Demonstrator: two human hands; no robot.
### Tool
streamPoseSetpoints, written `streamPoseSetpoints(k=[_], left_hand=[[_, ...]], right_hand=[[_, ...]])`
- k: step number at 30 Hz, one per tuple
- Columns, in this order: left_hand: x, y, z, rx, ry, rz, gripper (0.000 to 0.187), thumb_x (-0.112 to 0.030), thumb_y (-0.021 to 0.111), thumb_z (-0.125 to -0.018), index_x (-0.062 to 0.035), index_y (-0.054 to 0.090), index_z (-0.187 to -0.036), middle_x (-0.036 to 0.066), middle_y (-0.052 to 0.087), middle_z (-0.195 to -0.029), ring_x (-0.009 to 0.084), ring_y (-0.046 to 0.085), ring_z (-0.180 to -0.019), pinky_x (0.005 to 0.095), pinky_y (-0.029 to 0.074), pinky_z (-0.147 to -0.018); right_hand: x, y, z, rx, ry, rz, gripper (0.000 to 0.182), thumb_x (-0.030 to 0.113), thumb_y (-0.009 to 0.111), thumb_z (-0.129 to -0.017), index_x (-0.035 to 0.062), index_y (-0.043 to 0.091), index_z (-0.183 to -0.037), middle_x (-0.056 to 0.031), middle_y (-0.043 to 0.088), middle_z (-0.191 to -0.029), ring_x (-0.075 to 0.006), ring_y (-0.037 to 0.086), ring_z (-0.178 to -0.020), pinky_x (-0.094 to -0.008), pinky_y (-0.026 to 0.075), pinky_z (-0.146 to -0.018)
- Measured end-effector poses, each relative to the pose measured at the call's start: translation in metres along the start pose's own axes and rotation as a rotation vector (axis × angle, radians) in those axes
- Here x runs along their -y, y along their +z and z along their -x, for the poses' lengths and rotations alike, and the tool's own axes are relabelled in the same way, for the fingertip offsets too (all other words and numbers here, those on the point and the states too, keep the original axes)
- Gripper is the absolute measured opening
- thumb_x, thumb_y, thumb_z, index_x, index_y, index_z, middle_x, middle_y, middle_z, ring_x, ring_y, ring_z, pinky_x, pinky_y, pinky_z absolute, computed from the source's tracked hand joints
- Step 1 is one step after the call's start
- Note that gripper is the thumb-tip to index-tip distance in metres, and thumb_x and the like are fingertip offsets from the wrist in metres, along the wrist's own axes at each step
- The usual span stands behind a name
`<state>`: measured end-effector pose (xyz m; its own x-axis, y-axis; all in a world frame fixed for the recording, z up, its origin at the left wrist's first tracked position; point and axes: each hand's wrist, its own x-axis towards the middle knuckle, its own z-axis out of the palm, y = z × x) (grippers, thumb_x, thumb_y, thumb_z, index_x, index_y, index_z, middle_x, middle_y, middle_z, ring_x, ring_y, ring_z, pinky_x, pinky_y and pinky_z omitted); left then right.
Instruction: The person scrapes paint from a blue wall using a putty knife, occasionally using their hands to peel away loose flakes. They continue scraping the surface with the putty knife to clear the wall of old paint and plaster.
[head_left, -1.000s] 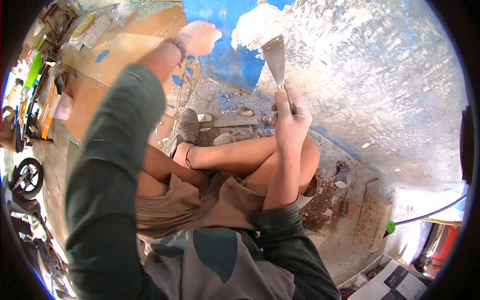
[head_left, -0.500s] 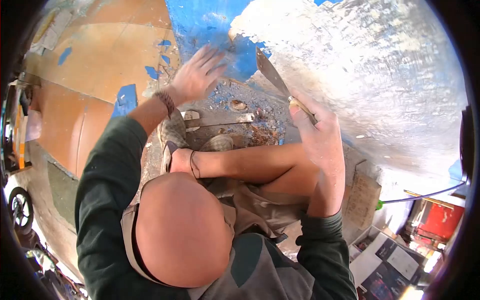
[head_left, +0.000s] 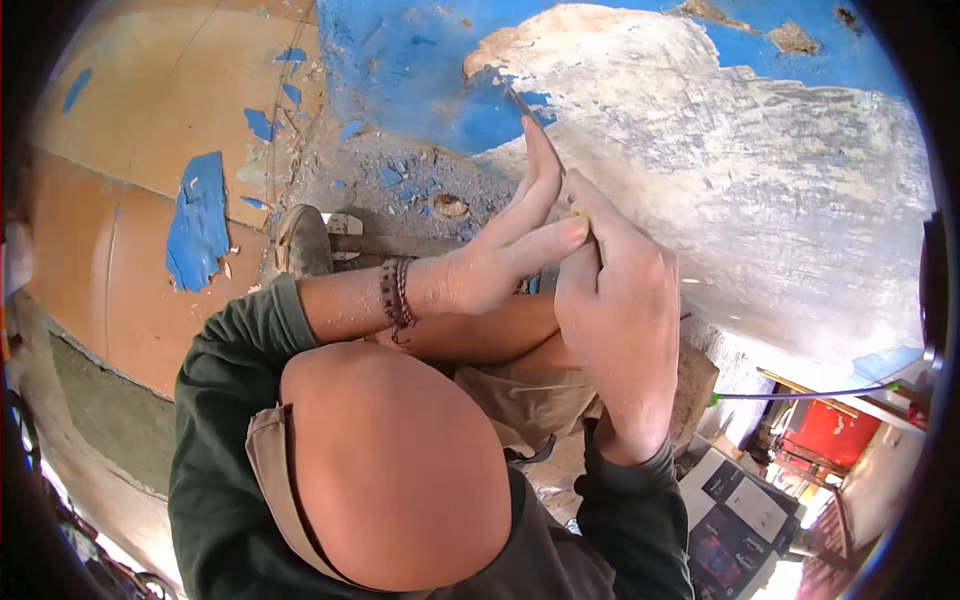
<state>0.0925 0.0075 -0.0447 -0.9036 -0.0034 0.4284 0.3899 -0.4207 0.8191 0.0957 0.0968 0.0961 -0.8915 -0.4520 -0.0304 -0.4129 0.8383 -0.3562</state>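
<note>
My right hand (head_left: pixel 626 285) is closed around the handle of a scraper (head_left: pixel 518 101), seen nearly edge-on. The narrow metal blade points up and left, its tip at the ragged border where blue paint (head_left: pixel 490 125) meets the bared whitish wall (head_left: pixel 690 150). My left hand (head_left: pixel 490 262) bears on the same tool: its fingers lie straight along the blade and its thumb reaches across by the handle, close to my right fingers. Both hands look dusty. Most of the handle is hidden in the grip.
Blue flakes and grey rubble (head_left: pixel 410 180) lie at the wall's foot. A large blue paint piece (head_left: pixel 200 225) rests on the orange-brown floor tiles (head_left: pixel 75 240) to the left. My bent knee (head_left: pixel 390 470) fills the lower middle. A dark printed box (head_left: pixel 735 520) stands lower right.
My left hand has come right from above the rubble onto the scraper. The scraper has turned edge-on, its tip now at the paint border. The view has shifted.
</note>
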Motion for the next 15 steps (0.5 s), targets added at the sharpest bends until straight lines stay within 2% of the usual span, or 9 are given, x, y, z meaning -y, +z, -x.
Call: streamPoseSetpoints(k=[3, 5, 6, 8, 9, 11, 12, 13, 15], left_hand=[[-0.003, -0.007, 0.006, 0.042, -0.032, 0.044, 0.090, -0.042, 0.037, -0.102, 0.0127, -0.022, -0.141, 0.026, -0.021, -0.155, 0.0314, -0.017, -0.145, 0.0397, -0.001, -0.118], [-0.001, -0.007, 0.001, 0.007, -0.030, 0.082, 0.091, -0.043, 0.038, -0.102, 0.0127, -0.022, -0.142, 0.025, -0.021, -0.155, 0.0308, -0.017, -0.145, 0.0393, -0.001, -0.119], [-0.001, -0.006, 0.002, -0.026, -0.043, 0.128, 0.092, -0.044, 0.038, -0.102, 0.0126, -0.022, -0.142, 0.025, -0.020, -0.156, 0.0303, -0.017, -0.145, 0.0390, -0.001, -0.119], [-0.005, -0.008, 0.001, -0.040, -0.077, 0.182, 0.092, -0.044, 0.038, -0.102, 0.0126, -0.022, -0.142, 0.024, -0.019, -0.156, 0.0299, -0.017, -0.145, 0.0390, 0.000, -0.119], [-0.007, -0.008, -0.001, -0.039, -0.118, 0.238, 0.092, -0.045, 0.038, -0.102, 0.0126, -0.021, -0.142, 0.024, -0.019, -0.156, 0.0296, -0.016, -0.145, 0.0390, 0.001, -0.119], [-0.007, -0.005, -0.007, -0.082, -0.074, 0.277, 0.093, -0.043, 0.041, -0.101, 0.0125, -0.022, -0.142, 0.024, -0.019, -0.156, 0.0293, -0.016, -0.145, 0.0388, 0.002, -0.119], [-0.009, -0.003, -0.009, -0.112, -0.046, 0.319, 0.095, -0.041, 0.045, -0.101, 0.0123, -0.022, -0.142, 0.025, -0.018, -0.156, 0.0290, -0.016, -0.145, 0.0387, 0.002, -0.119], [-0.012, -0.004, -0.007, -0.118, -0.039, 0.323, 0.095, -0.041, 0.045, -0.101, 0.0123, -0.022, -0.142, 0.025, -0.018, -0.156, 0.0290, -0.016, -0.145, 0.0387, 0.002, -0.119], [-0.030, -0.007, -0.007, 0.058, -0.095, 0.456, 0.108, -0.052, 0.051, -0.094, 0.0023, -0.028, -0.144, 0.015, -0.017, -0.159, 0.0245, -0.010, -0.147, 0.0365, -0.001, -0.118]], right_hand=[[-0.005, -0.001, 0.003, 0.004, -0.075, 0.024, 0.032, 0.005, 0.054, -0.087, -0.0018, 0.063, -0.117, -0.0267, 0.066, -0.097, -0.0371, 0.068, -0.090, -0.0389, 0.050, -0.080], [-0.008, -0.007, 0.005, -0.105, -0.202, -0.161, 0.029, 0.004, 0.059, -0.085, -0.0010, 0.065, -0.113, -0.0225, 0.068, -0.100, -0.0308, 0.069, -0.086, -0.0377, 0.050, -0.078], [-0.009, -0.007, 0.003, -0.090, -0.209, -0.156, 0.029, 0.004, 0.059, -0.085, -0.0010, 0.065, -0.113, -0.0225, 0.068, -0.100, -0.0308, 0.069, -0.086, -0.0377, 0.050, -0.078], [-0.011, -0.009, -0.009, -0.184, -0.214, -0.203, 0.022, 0.003, 0.066, -0.079, -0.0009, 0.067, -0.101, -0.0215, 0.065, -0.096, -0.0354, 0.066, -0.078, -0.0384, 0.051, -0.072], [-0.015, -0.010, -0.017, -0.181, -0.228, -0.196, 0.022, 0.003, 0.066, -0.079, -0.0009, 0.067, -0.101, -0.0215, 0.065, -0.096, -0.0354, 0.066, -0.078, -0.0384, 0.051, -0.072], [-0.020, -0.010, -0.031, -0.415, -0.559, 0.006, 0.010, 0.002, 0.068, -0.078, -0.0019, 0.068, -0.086, -0.0175, 0.065, -0.093, -0.0299, 0.064, -0.073, -0.0348, 0.050, -0.066], [-0.015, -0.009, -0.034, -0.393, -0.527, -0.199, 0.008, 0.002, 0.067, -0.077, -0.0015, 0.063, -0.072, -0.0114, 0.063, -0.075, -0.0252, 0.060, -0.067, -0.0335, 0.048, -0.060], [-0.018, -0.002, -0.039, -0.388, -0.533, -0.193, 0.008, 0.002, 0.067, -0.077, -0.0015, 0.063, -0.072, -0.0114, 0.063, -0.075, -0.0252, 0.060, -0.067, -0.0335, 0.048, -0.060], [-0.026, 0.012, -0.050, -0.161, -0.714, -1.015, 0.021, 0.005, 0.066, -0.078, 0.0019, 0.053, -0.062, -0.0099, 0.058, -0.063, -0.0244, 0.059, -0.064, -0.0326, 0.044, -0.056]])
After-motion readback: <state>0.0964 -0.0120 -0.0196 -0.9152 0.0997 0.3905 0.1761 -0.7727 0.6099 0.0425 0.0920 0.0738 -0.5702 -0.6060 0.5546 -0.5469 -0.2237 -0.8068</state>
